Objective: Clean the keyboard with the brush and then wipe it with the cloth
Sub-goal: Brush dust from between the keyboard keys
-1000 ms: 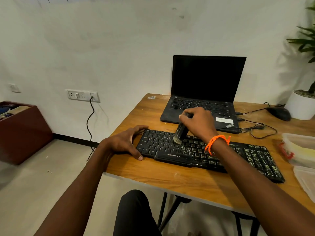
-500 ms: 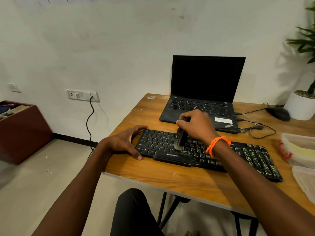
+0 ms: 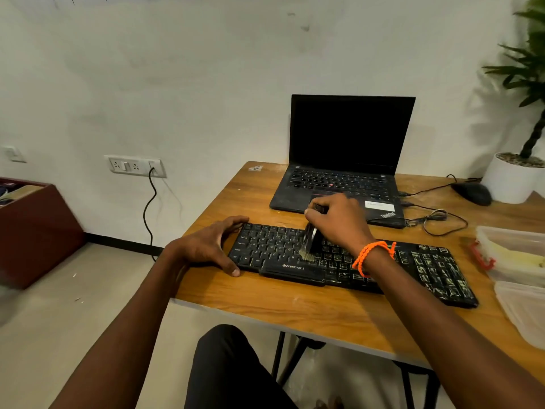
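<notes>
A black keyboard (image 3: 427, 270) lies across the wooden table (image 3: 295, 308), its right keys streaked with pale dust. My right hand (image 3: 339, 222), with an orange bracelet at the wrist, grips a dark brush (image 3: 311, 242) whose pale bristles touch the keys near the keyboard's middle. My left hand (image 3: 211, 246) rests at the keyboard's left end, thumb on the near corner and fingers curved around the far corner. No cloth is in view.
An open black laptop (image 3: 348, 160) stands behind the keyboard. A mouse (image 3: 472, 193), a cable coil (image 3: 439, 219) and a white plant pot (image 3: 513, 178) sit at the back right. Clear plastic containers (image 3: 513, 255) lie at the right edge. A brown box (image 3: 35, 231) stands on the floor, left.
The brush has swept toward me across the middle keys, from the far rows down to the rows near the space bar. My left hand has stayed in place.
</notes>
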